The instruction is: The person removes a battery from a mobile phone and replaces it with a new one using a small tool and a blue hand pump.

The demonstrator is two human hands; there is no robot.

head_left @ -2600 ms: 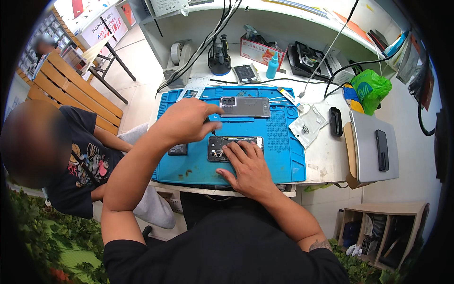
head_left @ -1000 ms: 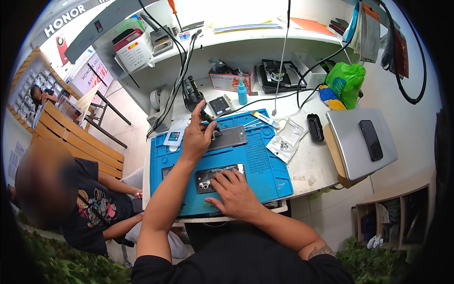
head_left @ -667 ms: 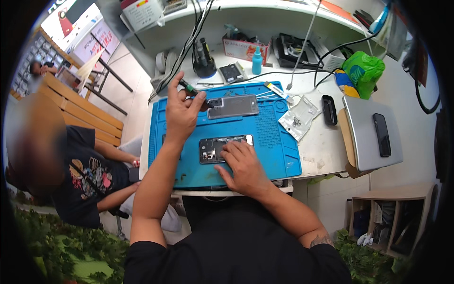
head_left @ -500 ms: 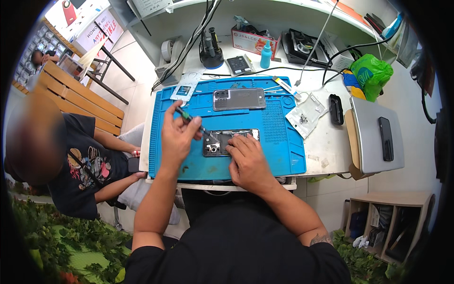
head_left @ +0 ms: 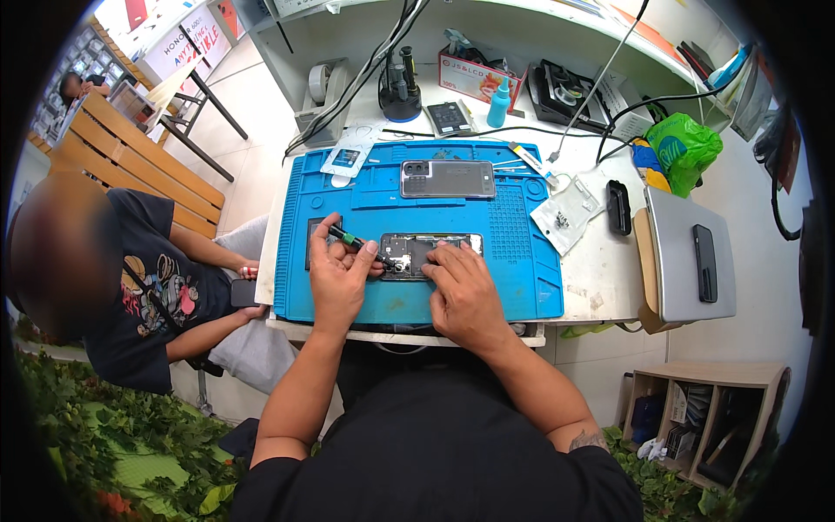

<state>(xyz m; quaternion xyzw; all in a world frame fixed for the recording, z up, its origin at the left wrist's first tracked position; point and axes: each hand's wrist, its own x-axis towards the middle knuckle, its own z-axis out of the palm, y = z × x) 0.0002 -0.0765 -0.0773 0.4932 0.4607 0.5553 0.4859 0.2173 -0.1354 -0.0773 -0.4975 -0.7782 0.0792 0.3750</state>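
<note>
On the blue work mat lies an opened smartphone, its inner parts and camera lenses showing. My left hand is closed round a small screwdriver with a black and green handle. The driver slants down to the phone's left part, near the lenses; whether its tip touches cannot be made out. My right hand is bent over the phone's right half, its fingertips on the phone and covering part of it. Beyond it, a grey phone back cover with camera holes lies on the mat.
A dark flat panel lies left of my left hand. A clear bag of small parts, a black case and a laptop bearing a phone stand right. A blue bottle stands behind. A seated person is at left.
My left hand has brought the screwdriver lower, closer to the phone's camera end. My right hand's fingers have shifted slightly on the phone. The whole view has tilted a little.
</note>
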